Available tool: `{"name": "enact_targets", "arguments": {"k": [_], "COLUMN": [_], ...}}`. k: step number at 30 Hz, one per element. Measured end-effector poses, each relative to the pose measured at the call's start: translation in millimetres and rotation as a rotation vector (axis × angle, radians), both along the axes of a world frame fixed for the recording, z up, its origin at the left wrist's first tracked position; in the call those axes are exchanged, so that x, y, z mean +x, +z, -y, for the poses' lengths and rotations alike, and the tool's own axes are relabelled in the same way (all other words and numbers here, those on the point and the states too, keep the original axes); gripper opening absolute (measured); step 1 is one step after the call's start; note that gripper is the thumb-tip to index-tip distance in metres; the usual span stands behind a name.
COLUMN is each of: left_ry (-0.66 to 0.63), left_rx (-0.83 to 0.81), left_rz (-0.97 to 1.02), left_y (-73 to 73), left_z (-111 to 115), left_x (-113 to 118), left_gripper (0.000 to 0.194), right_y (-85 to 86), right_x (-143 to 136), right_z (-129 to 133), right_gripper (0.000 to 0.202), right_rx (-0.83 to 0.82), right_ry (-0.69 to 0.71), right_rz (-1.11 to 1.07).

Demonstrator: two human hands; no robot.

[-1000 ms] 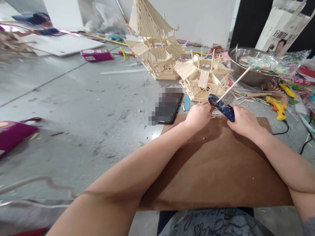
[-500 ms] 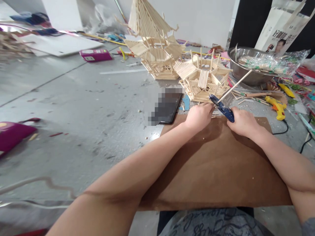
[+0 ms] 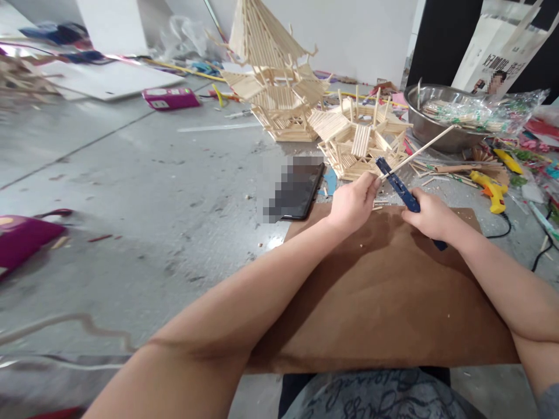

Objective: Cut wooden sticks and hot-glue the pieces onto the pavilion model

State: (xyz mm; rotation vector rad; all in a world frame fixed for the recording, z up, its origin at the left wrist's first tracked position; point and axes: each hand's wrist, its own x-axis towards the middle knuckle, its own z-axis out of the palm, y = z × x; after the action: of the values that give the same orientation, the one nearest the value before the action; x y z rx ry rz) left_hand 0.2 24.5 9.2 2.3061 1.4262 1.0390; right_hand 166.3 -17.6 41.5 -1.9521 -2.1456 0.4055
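Observation:
Pinched in the fingers of my left hand (image 3: 356, 201) is a thin wooden stick (image 3: 425, 148), which slants up to the right. My right hand (image 3: 430, 216) is closed around a dark blue cutting tool (image 3: 404, 191). The tool's head lies across the stick close to my left fingertips. Just beyond my hands stands a low, roofless structure of pale sticks (image 3: 361, 139). Behind it on the left rises a taller stick pagoda (image 3: 275, 87) with a pointed roof. Short stick pieces lie at the far edge of the brown board (image 3: 384, 291).
A black phone (image 3: 297, 195) lies left of the board. At the right are a yellow glue gun (image 3: 493, 189) with a black cord and a metal bowl (image 3: 449, 131) of sticks and plastic wrap. Purple boxes (image 3: 170, 99) lie on the grey floor at the left.
The cutting tool has turned in my right hand, and its handle end now shows below the hand. The stick has tilted lower, its far tip moving right. My left fingers have risen slightly.

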Motion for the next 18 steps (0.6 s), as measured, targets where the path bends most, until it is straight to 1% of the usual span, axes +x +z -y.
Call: {"name": "enact_targets", "arguments": {"k": [2,4,5,7,9,13,14,16,18], "left_ry": [-0.016,-0.001,0.014,0.042,0.047,0.008,-0.004,-0.028,-0.026], "left_rx": [-0.069,-0.131,-0.15,-0.163,-0.119,0.096,0.126,0.12,0.067], "left_rz": [0.108,0.168,0.161,0.088,0.009,-0.042,-0.051,-0.056,-0.029], "left_y": [-0.6,-1.5,-2.0,-3.0,-3.7,-4.6,-4.8,-5.4,-5.9], "left_z": [-2.9,-6.8,-8.8,-12.0,-13.4,-10.8,-9.4,-6.7,-4.6], "left_x": [-0.6,-0.9,-1.0,-1.2,-1.4,-0.8,-0.3,0.8,2.1], "left_gripper": [0.033,0.032,0.032,0.03,0.028,0.031,0.03,0.028,0.025], "right_y": [-0.8,-2.7,-3.8,-5.6,-6.8,-7.3,-7.1,-6.4,-5.5], "right_x": [2.2,4.9,6.1,7.8,8.7,8.5,8.1,6.9,4.9], "right_z": [-1.3,-3.2,-4.1,-5.8,-6.9,-6.9,-6.4,-4.9,-3.0], "right_gripper": [0.024,0.024,0.024,0.024,0.024,0.027,0.028,0.029,0.028], "right_rx": [0.007,0.024,0.029,0.027,0.019,0.011,0.009,0.005,0.001], "right_ry": [-0.012,-0.017,-0.016,-0.014,-0.021,-0.035,-0.035,-0.033,-0.027], "right_rz": [0.008,0.029,0.044,0.081,0.122,0.154,0.156,0.159,0.156]}}
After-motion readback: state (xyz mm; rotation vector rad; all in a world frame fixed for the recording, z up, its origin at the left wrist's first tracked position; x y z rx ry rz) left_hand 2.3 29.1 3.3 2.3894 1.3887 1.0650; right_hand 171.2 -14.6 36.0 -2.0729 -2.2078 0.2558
